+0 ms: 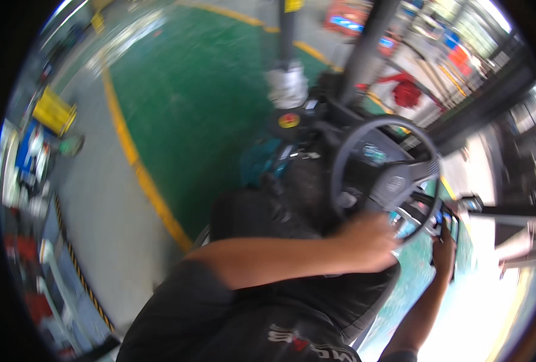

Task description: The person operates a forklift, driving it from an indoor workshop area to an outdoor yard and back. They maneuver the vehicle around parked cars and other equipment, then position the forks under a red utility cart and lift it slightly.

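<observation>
My left forearm reaches across my lap, and my left hand [367, 241] is closed at the lower rim of a black steering wheel [343, 151]; motion smears its fingers. The wheel's hub and spokes show above the hand. Out to the right side, my right hand [443, 250] is raised beside a dark frame-like part with bits of blue [451, 218]. Whether its fingers grip that part or only touch it cannot be made out. I sit in a forklift-like vehicle, with dark trousers over my knees.
Dark posts [367, 51] rise ahead and to the right. A red and yellow round button [289, 120] sits on the console, near a white wrapped bundle [287, 84]. Green floor has yellow lines [136, 163]. A yellow bin [54, 111] and shelves with clutter stand at left.
</observation>
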`<control>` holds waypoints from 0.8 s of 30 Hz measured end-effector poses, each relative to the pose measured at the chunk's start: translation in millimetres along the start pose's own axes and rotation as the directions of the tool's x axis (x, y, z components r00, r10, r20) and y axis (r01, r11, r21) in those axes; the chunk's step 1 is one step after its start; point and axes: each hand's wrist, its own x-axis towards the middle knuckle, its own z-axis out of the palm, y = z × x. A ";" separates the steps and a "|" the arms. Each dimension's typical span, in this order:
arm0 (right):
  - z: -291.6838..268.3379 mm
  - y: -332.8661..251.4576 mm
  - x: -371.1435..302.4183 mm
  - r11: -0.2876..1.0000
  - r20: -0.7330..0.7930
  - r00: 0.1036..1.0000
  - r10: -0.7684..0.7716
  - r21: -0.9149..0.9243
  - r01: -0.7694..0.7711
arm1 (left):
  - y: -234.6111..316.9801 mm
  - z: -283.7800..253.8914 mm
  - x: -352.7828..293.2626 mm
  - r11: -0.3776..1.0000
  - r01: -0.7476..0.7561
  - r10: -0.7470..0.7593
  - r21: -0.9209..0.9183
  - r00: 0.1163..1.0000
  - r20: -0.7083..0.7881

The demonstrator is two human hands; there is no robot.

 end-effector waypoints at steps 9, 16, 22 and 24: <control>11.2 -11.0 -44.7 0.995 0.104 0.994 0.039 0.084 -0.048 | -121.8 -2.7 121.5 0.829 0.406 -0.479 0.385 0.870 0.116; 217.8 -141.5 -85.5 0.990 0.527 0.840 -0.133 0.038 0.133 | 61.9 -0.7 -56.4 0.960 0.255 -0.226 0.113 0.948 -0.223; 343.5 -211.6 -146.8 0.983 0.718 0.686 -0.115 -0.019 0.184 | 45.9 56.3 -39.9 0.999 0.031 -0.032 -0.007 0.982 -0.186; 375.0 -213.9 -146.1 0.979 0.757 0.643 -0.117 -0.021 0.203 | 22.8 62.8 -50.9 0.997 0.056 -0.068 -0.060 0.977 -0.204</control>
